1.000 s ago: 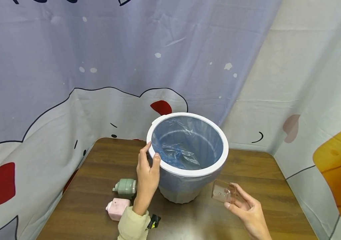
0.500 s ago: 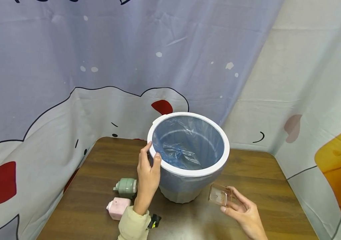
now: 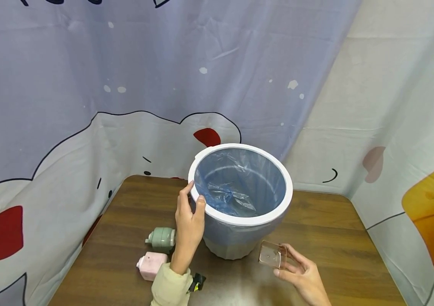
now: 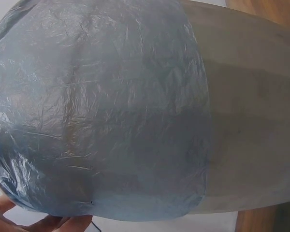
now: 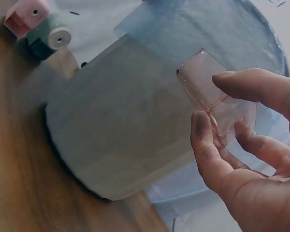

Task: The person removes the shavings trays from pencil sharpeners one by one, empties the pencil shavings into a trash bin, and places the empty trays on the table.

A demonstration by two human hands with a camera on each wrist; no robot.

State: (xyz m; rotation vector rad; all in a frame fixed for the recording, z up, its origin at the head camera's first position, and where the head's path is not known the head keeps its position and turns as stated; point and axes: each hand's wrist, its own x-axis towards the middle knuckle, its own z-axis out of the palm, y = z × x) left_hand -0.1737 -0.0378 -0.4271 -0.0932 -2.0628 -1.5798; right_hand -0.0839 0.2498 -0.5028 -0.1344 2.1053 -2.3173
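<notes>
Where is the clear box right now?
In the head view, the clear box is in the right hand, just right of the base of the bin.

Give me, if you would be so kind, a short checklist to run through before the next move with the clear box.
1. Clear box secure: ok, held between thumb and fingers of the right hand.
2. Bin upright: ok, it stands on the table.
3. Left hand on the rim: ok, touching its left side.
4. Bag lining the bin: ok, mouth open, edge hanging down outside.
5. Box above the bin's opening: not ok, it is outside the bin.
6. Box empty: cannot tell, small specks show.
</notes>
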